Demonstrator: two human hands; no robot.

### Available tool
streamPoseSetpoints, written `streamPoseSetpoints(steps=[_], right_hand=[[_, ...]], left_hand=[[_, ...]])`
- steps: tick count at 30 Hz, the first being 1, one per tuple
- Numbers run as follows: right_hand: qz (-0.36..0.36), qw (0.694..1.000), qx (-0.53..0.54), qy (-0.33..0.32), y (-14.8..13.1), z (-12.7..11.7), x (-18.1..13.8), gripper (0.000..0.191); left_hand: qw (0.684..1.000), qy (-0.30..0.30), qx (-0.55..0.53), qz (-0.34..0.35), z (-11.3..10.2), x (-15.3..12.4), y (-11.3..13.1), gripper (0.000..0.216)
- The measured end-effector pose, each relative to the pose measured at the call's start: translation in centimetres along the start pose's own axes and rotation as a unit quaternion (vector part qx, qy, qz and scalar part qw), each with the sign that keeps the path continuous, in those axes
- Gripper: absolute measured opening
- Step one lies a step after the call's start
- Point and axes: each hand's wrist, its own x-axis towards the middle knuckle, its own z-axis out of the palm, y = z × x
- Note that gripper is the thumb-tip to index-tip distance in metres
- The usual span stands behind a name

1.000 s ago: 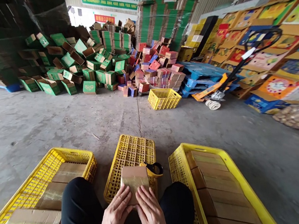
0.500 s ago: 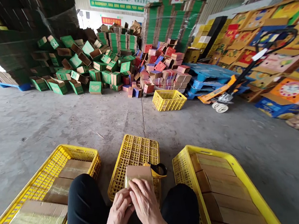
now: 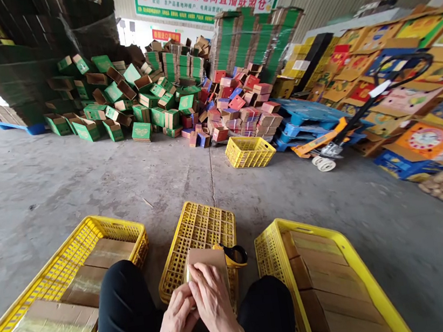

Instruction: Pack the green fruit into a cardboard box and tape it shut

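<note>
A small brown cardboard box (image 3: 206, 255) with clear tape on its side rests on an upturned yellow crate (image 3: 207, 217) between my knees. My left hand (image 3: 178, 314) is closed at the box's near left edge, fingertips together. Over the near part of the box lies my right hand (image 3: 211, 300), its fingers held together and bent against the cardboard. The two hands touch each other and hide the box's near side. Just right of the box, a yellow-and-black tape dispenser (image 3: 235, 255) lies on the crate.
A yellow crate (image 3: 43, 284) of taped boxes stands left, and another crate (image 3: 377, 276) holds a row of boxes at right. Ahead are a smaller yellow crate (image 3: 249, 151), heaped green cartons (image 3: 141, 130), blue pallets (image 3: 306, 111) and a pallet jack (image 3: 330, 143).
The view has shifted slightly. Both hands stay on the box, and my right fingers have moved only a little.
</note>
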Motion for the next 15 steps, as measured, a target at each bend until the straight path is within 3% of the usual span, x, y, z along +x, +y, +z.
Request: streamPoseSetpoints(steps=[9, 15], right_hand=[[0.036, 0.998, 0.025, 0.051, 2.0, -0.7, -4.0, 0.034], [0.040, 0.997, -0.012, 0.057, 1.9, 0.5, -6.7, 0.047]], left_hand=[[0.997, 0.020, 0.068, 0.039, 0.9, -1.1, -0.4, 0.037], [0.991, -0.003, 0.127, 0.047, 1.6, -2.3, -0.6, 0.055]])
